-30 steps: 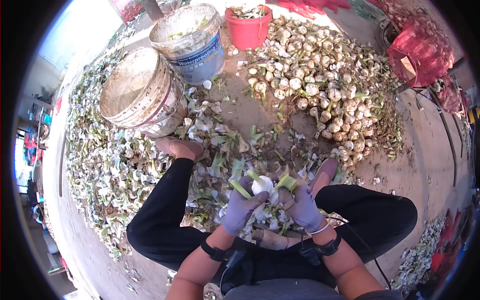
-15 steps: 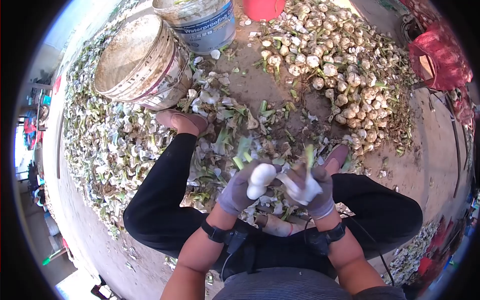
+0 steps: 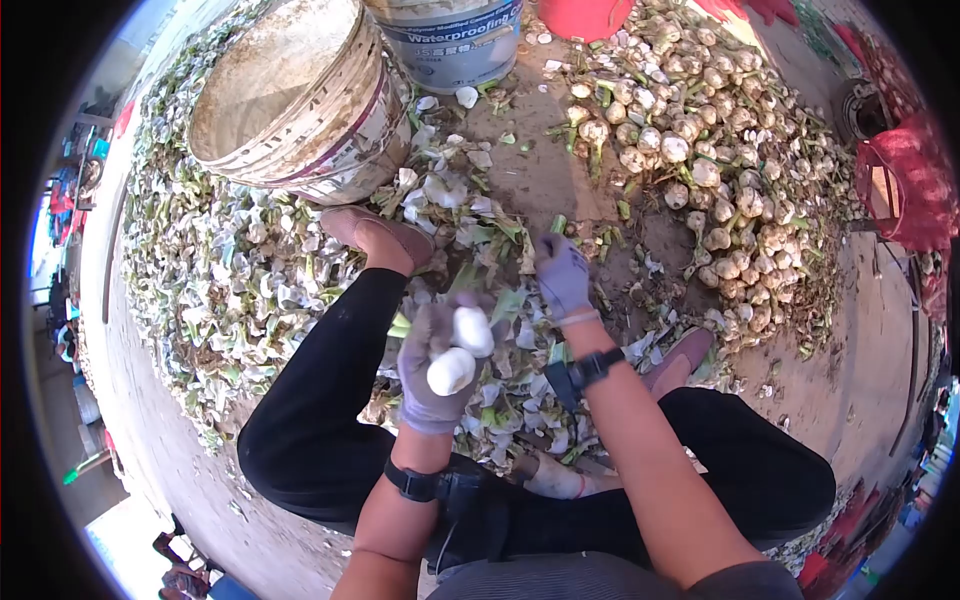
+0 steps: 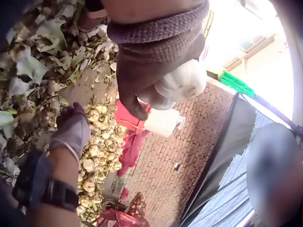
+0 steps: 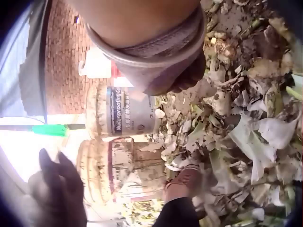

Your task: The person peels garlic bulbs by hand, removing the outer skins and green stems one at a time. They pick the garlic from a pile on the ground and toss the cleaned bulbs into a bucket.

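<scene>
Two white garlic bulbs [image 3: 451, 371] sit in my gloved left hand [image 3: 425, 365], held at the palm side between thumb and fingers. A bit of green stem [image 3: 399, 326] sticks out beyond that hand on its left side. In the left wrist view the thumb lies along the garlic bulbs [image 4: 182, 85]. My gloved right hand [image 3: 565, 275] is stretched forward over the leafy scraps, apart from the left, its fingers loosely bent. Nothing shows in it in the left wrist view, where the right hand [image 4: 73, 127] hangs before the heap of unpeeled garlic [image 4: 97, 156].
Garlic skins and leaf trimmings [image 3: 230, 270] cover the floor at left and between the feet. A dirty white bucket [image 3: 350, 140] and a blue-labelled bucket [image 3: 455, 50] stand ahead, with a red bucket [image 3: 585, 15] beyond. Unpeeled garlic [image 3: 740, 170] is heaped ahead right, near red mesh bags [image 3: 915, 185].
The hands worked close together on garlic and have parted. The left moved left with two bulbs; the right moved forward, and the peel it held half a second ago no longer shows in it.
</scene>
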Tool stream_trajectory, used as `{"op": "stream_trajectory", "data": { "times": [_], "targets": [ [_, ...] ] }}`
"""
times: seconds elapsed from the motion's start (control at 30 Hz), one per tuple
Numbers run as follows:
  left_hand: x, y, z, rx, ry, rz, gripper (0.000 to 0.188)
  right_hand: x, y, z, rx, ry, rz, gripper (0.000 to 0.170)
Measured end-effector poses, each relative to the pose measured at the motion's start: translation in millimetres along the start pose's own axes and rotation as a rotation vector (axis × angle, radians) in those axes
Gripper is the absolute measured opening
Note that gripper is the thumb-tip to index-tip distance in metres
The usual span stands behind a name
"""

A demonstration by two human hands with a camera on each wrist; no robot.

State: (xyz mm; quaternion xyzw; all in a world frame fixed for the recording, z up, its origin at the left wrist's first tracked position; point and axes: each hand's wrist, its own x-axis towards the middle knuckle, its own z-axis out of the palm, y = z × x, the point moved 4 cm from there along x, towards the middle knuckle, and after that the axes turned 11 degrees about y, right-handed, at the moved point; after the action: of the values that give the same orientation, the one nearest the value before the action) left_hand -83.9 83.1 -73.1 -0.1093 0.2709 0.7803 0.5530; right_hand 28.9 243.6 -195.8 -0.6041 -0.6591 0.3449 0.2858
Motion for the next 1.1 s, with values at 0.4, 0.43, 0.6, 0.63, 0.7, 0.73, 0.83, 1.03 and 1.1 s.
{"op": "stream_trajectory", "data": {
  "times": [0.4,0.43,0.6,0.63,0.7,0.73,0.83,1.03,1.1],
  "targets": [
    [12.2,-22.5,-12.1,1.290,0.026,0.422,0.053,-63.1,-41.5,-63.4,0.717,-0.496,0.425,0.041],
    [2.3,-25.5,9.5,1.481,-0.167,0.421,0.062,-73.3,-53.8,-78.0,0.765,-0.412,0.351,0.043],
    [-45.1,-35.8,41.9,1.587,-0.484,0.885,0.071,-107.1,-82.8,-134.8,0.643,-0.162,0.329,0.043],
    [-52.6,-36.8,42.4,1.581,-0.501,0.886,0.071,-113.0,-80.9,-141.9,0.545,-0.204,0.343,0.042],
    [-64.5,-39.6,47.3,1.703,-0.547,0.946,0.072,-126.0,-68.9,-151.0,0.518,-0.182,0.320,0.037],
    [-67.6,-42.1,48.7,1.724,-0.558,1.002,0.068,-136.4,-70.6,-158.9,0.563,-0.226,0.373,0.034],
    [-73.7,-51.4,38.1,1.406,-0.441,0.565,0.060,-148.0,-74.3,-180.4,0.671,-0.306,0.445,0.029],
    [-104.5,-67.7,39.7,0.845,-0.146,-0.303,0.045,-162.6,-82.8,-215.7,0.817,-0.375,0.255,0.040],
    [-102.4,-73.0,45.5,1.078,-0.302,-0.013,0.041,-167.4,-77.3,-213.4,0.861,-0.375,0.286,0.040]
  ]
}}
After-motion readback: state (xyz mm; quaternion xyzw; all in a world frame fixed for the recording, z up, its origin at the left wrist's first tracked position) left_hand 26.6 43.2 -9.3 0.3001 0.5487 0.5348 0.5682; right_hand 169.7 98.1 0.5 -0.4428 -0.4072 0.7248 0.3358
